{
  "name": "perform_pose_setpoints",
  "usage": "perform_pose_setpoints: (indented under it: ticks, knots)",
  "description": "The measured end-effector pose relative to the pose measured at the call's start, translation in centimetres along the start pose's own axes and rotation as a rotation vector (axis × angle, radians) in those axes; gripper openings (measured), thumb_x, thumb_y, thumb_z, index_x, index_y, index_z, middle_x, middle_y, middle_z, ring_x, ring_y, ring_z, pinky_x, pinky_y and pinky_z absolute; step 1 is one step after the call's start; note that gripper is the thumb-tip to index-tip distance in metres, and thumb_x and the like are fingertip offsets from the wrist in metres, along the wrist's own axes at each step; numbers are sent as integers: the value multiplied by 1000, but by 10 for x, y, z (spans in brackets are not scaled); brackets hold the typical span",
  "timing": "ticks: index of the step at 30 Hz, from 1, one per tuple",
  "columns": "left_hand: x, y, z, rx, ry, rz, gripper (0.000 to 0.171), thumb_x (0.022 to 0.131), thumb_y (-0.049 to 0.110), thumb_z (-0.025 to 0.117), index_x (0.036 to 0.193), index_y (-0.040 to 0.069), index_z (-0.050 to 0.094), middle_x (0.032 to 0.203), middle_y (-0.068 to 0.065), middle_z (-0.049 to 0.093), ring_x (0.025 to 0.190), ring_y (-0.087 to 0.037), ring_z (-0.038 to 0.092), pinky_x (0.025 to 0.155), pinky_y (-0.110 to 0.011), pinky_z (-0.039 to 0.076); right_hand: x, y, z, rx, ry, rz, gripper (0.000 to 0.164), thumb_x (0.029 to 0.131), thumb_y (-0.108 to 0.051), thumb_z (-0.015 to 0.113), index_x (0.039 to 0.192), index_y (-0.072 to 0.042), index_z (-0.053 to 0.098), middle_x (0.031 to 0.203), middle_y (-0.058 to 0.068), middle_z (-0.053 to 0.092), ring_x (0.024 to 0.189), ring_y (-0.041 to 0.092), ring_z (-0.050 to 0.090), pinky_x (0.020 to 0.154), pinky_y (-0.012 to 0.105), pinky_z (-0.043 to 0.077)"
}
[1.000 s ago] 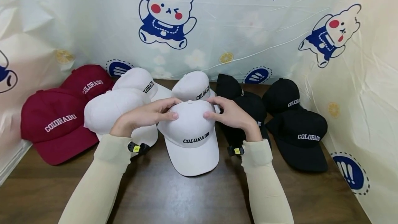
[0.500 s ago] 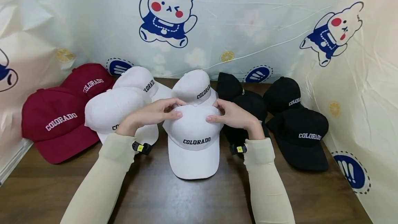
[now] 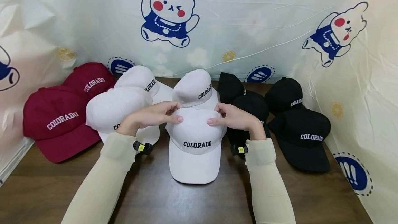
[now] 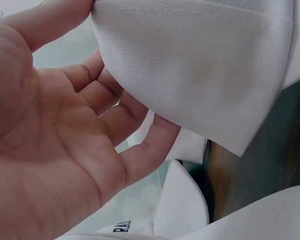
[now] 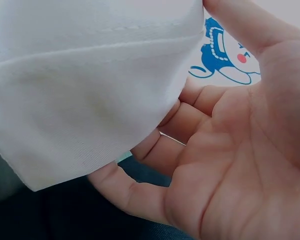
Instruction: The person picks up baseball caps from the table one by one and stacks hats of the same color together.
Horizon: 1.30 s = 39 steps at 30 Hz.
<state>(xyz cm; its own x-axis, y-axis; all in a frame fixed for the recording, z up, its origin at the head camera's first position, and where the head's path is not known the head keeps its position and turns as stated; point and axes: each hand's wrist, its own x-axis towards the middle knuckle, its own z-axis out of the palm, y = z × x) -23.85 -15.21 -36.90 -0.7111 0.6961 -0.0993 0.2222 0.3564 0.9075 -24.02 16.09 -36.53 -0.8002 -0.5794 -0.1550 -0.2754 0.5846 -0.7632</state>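
Grips the middle front white cap (image 3: pixel 195 130) by its crown with left hand (image 3: pixel 149 116) and right hand (image 3: pixel 237 117), near a black cap (image 3: pixel 253 104).

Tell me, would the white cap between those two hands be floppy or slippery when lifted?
The white cap probably has a soft crown, since it looks like fabric. Its brim looks smooth and unwrinkled, so is likely stiffer. The ribbed weave should give the fingers some grip.

2 cream sleeves (image 3: pixel 96 182), folded cuffs (image 3: pixel 118 149), 2 black wrist devices (image 3: pixel 147 148), yellow labels (image 3: pixel 141 147)
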Motion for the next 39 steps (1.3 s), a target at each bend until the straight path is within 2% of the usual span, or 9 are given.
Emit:
perform_pose_setpoints:
  ticks: [8, 12, 15, 21, 25, 33, 37, 39]
  knots:
    - [1, -1, 1, -26, 25, -4, 30, 95, 26, 62, 117, 9, 52, 105, -12, 55, 96, -24, 50, 80, -35, 42, 2, 3, 2, 41, 9, 6, 40, 87, -41, 70, 101, -8, 51, 84, 14, 46, 76, 26, 49, 59, 34, 39]
    - [0, -2, 1, -24, 44, -11, 31, 95, 27, 61, 121, 11, 51, 108, -11, 55, 99, -23, 50, 85, -37, 41, 4, 4, 4, 41, 21, 20, 42, 87, -45, 68, 103, -11, 51, 87, 12, 48, 79, 25, 50, 62, 34, 40]
    - [1, -4, 2, -9, 53, -24, 32, 96, 29, 60, 123, 13, 51, 111, -9, 56, 102, -22, 50, 89, -40, 40, 5, 5, 6, 32, 20, 36, 44, 87, -49, 66, 105, -12, 50, 90, 10, 49, 83, 23, 50, 66, 34, 41]
    - [0, -4, 1, 35, 84, -56, 35, 96, 31, 59, 126, 16, 51, 112, -8, 55, 104, -23, 49, 92, -41, 39, 7, 4, 8, 36, 14, 42, 44, 90, -45, 64, 108, -9, 48, 97, 11, 48, 91, 23, 49, 73, 36, 41]
    - [1, -5, 0, 41, 96, -54, 35, 96, 31, 59, 127, 16, 51, 112, -8, 55, 104, -22, 50, 91, -41, 39, 9, 3, 8, 39, 22, 35, 44, 91, -43, 63, 111, -7, 47, 101, 12, 48, 94, 25, 48, 77, 38, 41]
    - [1, -6, 0, 54, 120, -55, 37, 96, 31, 60, 128, 17, 50, 115, -7, 56, 106, -21, 50, 92, -41, 40, 10, 4, 8, 0, 60, 56, 54, 89, -51, 63, 123, -15, 44, 116, 8, 50, 102, 24, 49, 85, 41, 47]
    - [2, -5, -1, 83, 139, -54, 41, 97, 34, 58, 132, 15, 48, 117, -7, 54, 108, -22, 49, 92, -42, 40, 8, 2, 6, -6, 65, 35, 58, 89, -52, 63, 131, -17, 42, 122, 7, 50, 107, 23, 50, 88, 43, 48]
    - [2, -5, -2, 101, 171, -44, 46, 97, 36, 57, 135, 13, 45, 120, -8, 52, 109, -24, 49, 92, -43, 40, 6, 0, 3, 0, 71, 11, 60, 89, -50, 63, 133, -16, 41, 125, 7, 51, 109, 22, 51, 90, 43, 47]
